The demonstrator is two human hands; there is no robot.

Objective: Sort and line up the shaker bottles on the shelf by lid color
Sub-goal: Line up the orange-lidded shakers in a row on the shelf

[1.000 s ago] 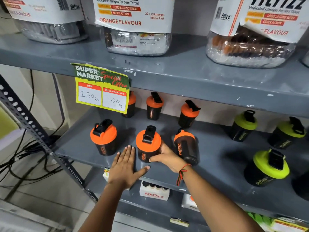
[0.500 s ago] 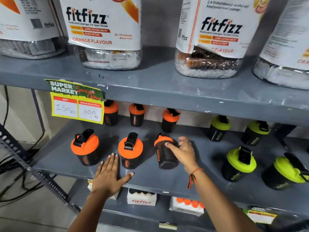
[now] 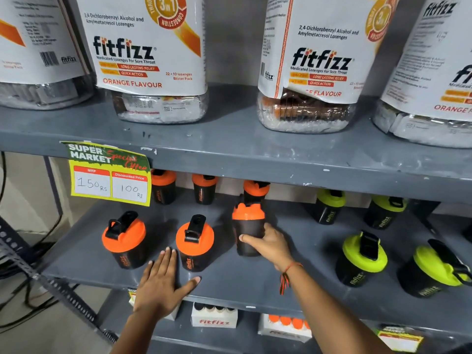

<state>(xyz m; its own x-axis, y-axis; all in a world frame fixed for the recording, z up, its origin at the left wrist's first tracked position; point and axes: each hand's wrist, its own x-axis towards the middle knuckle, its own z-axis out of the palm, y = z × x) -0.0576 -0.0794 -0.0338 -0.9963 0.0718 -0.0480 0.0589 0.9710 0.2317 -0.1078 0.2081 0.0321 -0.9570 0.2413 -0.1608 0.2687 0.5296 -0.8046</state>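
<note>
Right hand point(image 3: 270, 245) clamped on orange-lid bottle point(image 3: 248, 229), shelf point(image 3: 281, 277) centre, 3 o'clock of two front orange bottles. Left hand point(image 3: 161, 284) flat, fingers spread, at shelf edge, 6 o'clock. Risk: low grip may tip bottle into rear row at 12 o'clock.

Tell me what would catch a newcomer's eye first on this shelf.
Probably the bright lids: orange-lidded shakers grouped on the left of the middle shelf, lime-green-lidded ones on the right. Next, the right hand with its grip around an orange-lidded bottle, the left hand flat at the shelf edge. Above left hangs a yellow price tag.
</note>
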